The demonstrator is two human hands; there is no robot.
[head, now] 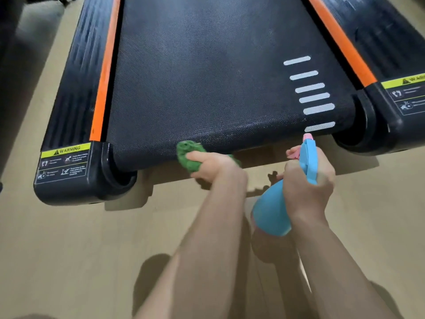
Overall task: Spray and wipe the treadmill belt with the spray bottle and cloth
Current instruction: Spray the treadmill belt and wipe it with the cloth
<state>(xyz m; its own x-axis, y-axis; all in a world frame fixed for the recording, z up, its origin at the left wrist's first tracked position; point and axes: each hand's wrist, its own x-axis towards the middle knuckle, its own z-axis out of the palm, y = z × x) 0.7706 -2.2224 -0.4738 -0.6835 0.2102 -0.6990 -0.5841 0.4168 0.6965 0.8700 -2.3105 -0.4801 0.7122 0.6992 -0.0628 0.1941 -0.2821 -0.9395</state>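
**Both hands loaded at the rear edge of the belt**

Gripping firmly, the right hand wraps its fingers around the neck of the spray bottle, and the pink nozzle points toward 12 o'clock, at the belt. The bottle leans forward, so I judge it is held ready to spray the surface just in front of it. One finger seems to lie near the pink trigger, but I cannot tell if it presses.

At about 9 o'clock from this hand, the left hand holds the cloth, bunched into a ball between its curled fingers. The cloth touches the rear edge of the treadmill belt, where the belt bends down over the roller. This placing makes sense: the wiping hand waits close to the place where the liquid will land.

The belt is black, matte, with a fine woven grain that may keep dust. White bars are printed at its 3 o'clock side. Orange strips and ribbed black side rails run along both sides. The bottle is smooth blue plastic with a rounded body; the cloth is soft, green and wrinkled. The floor is plain beige.
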